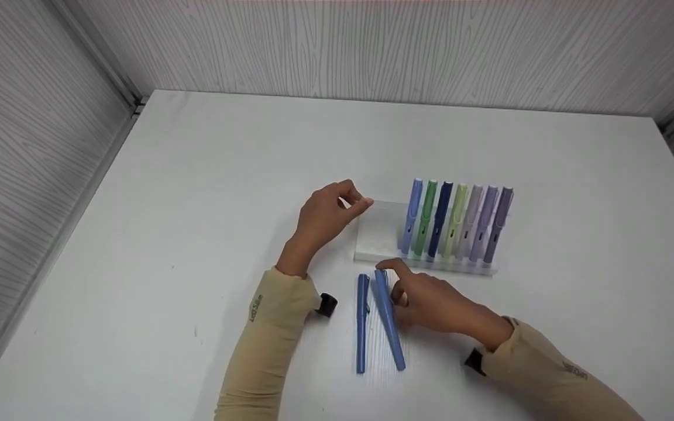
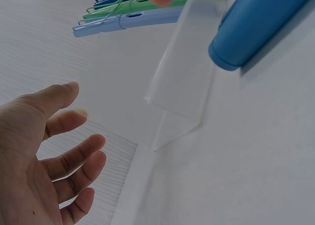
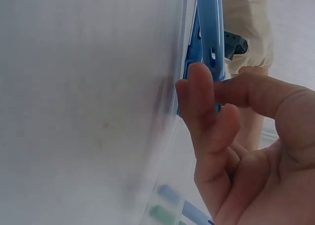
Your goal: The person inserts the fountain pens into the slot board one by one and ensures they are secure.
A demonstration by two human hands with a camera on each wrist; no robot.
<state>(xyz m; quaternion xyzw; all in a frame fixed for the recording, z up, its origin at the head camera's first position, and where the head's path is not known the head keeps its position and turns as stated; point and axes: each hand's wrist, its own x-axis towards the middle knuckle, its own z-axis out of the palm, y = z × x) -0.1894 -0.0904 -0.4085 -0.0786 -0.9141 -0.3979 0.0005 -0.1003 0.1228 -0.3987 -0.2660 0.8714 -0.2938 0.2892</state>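
Observation:
My right hand [image 1: 439, 301] pinches a blue capped pen [image 1: 388, 321] between thumb and fingers, its upper end close to the stand's front edge. A second, darker blue pen [image 1: 361, 324] lies on the table just left of it, clip side facing right. Beside the back left corner of a clear pen stand [image 1: 379, 231] is my left hand [image 1: 325, 213], its fingers loosely bent around nothing. In the left wrist view that hand's fingers [image 2: 74, 161] are spread apart; whether a fingertip touches the panel I cannot tell.
Several capped pens stand in a row on the stand's right part, among them a light blue pen [image 1: 412, 216], a green pen [image 1: 426, 219], a navy pen [image 1: 440, 221] and a dark purple pen [image 1: 498, 225]. The white table [image 1: 243, 146] meets wood-patterned panels [image 1: 372, 52] behind.

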